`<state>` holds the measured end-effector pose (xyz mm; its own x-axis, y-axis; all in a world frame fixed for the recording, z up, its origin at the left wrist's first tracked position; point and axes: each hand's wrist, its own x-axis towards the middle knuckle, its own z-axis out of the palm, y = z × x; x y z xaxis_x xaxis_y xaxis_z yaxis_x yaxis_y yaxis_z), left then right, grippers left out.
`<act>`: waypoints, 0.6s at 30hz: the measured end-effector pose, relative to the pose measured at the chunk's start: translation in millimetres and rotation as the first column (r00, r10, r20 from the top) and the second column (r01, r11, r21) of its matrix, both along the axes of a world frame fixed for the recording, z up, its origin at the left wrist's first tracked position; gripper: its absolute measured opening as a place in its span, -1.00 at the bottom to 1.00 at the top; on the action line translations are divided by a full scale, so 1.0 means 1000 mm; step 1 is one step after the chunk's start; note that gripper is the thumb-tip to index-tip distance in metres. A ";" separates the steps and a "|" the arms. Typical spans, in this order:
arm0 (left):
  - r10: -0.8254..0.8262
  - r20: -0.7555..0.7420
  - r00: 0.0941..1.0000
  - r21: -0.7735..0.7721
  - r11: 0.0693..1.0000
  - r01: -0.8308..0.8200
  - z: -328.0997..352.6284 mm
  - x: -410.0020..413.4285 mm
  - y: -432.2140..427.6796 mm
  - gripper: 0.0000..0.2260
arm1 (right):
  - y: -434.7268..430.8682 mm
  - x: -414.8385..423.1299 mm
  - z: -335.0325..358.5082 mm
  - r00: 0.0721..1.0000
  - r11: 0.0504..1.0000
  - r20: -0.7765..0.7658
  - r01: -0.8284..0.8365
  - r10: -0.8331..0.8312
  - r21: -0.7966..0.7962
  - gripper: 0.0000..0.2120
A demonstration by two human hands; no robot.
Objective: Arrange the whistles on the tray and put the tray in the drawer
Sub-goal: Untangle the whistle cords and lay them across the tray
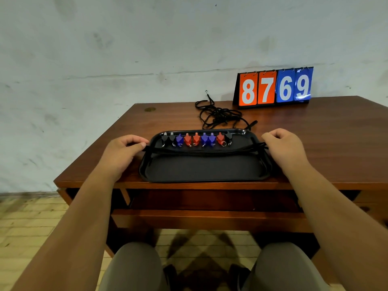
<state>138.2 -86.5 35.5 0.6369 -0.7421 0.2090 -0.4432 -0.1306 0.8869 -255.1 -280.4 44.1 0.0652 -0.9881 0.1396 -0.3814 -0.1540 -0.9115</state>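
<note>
Left hand [123,152] and right hand [283,148] each pinch an end of a thin black cord [205,152] across the shallow black plastic tray [201,179] on the brown wooden tabletop [315,133]. Red, blue and black plastic whistles [196,139] line its far rim. Remaining, I judge: tray into the open wooden drawer [210,219] below.

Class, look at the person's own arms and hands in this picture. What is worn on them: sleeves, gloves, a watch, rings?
Nothing is worn that shows. The left forearm and right forearm are bare all the way to the picture's edge, with no sleeve in view. The left hand and right hand have no gloves, and no watch, bracelet or ring can be seen.
</note>
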 end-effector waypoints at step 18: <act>0.048 0.021 0.999 -0.036 0.998 -0.047 0.002 -0.003 0.003 -0.87 | 0.000 0.000 0.000 0.999 1.000 -0.028 -0.021 0.021 0.002 -0.88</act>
<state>134.8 -83.0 37.5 0.6664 -0.7028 0.2489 -0.4567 -0.1210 0.8813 -254.7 -279.9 44.3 0.0901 -0.9866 0.1357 -0.4030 -0.1607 -0.9010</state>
